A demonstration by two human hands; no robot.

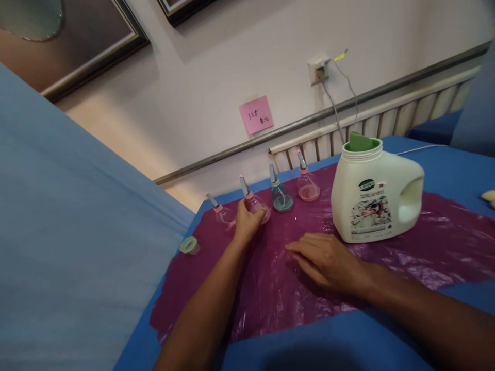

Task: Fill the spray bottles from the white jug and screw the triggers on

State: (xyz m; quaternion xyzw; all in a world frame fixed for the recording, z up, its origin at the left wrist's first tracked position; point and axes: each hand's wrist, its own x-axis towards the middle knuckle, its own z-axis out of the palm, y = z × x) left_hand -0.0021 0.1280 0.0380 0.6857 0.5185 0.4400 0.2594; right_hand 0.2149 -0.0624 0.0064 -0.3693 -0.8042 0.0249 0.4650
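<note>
My left hand is closed round the lower body of a clear round spray bottle with a pink collar, which stands upright on a purple plastic sheet. My right hand rests low over the sheet with nothing in it, its fingers loosely stretched to the left. To the left of the held bottle is another pink-collared spray bottle. On its right stand a teal spray bottle and a further pink one, both with some liquid inside. A large cream jug stands beyond my right hand.
A small pale green cup sits at the sheet's left edge. The jug's mouth holds a green insert. Blue cloth covers the table, and a light blue curtain hangs at left. Behind are a radiator and a plugged-in cable.
</note>
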